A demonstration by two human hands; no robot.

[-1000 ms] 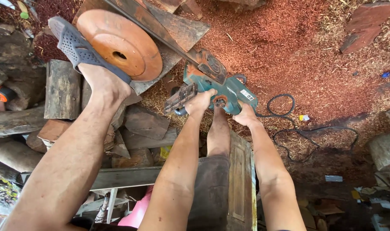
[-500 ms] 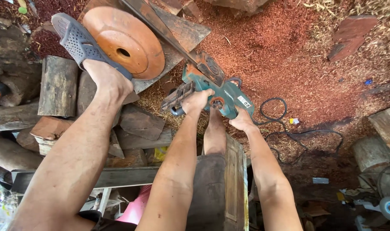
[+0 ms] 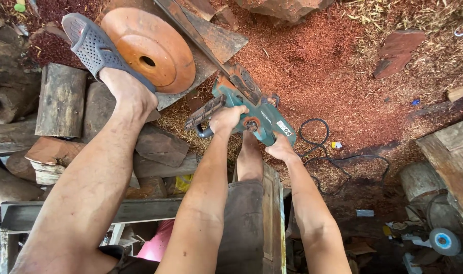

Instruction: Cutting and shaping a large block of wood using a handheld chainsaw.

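Firmly gripped: teal chainsaw (image 3: 252,109), round wooden disc (image 3: 150,48).

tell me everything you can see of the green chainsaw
The chainsaw is a teal-green corded power tool with a scuffed, dusty plastic-looking body and a dark front handle. Its long rusty-looking bar points up and left, lying across a reddish wood slab beside a round wooden disc. The left hand grips the front handle; the right hand holds the rear. A black cord trails from it over red sawdust.
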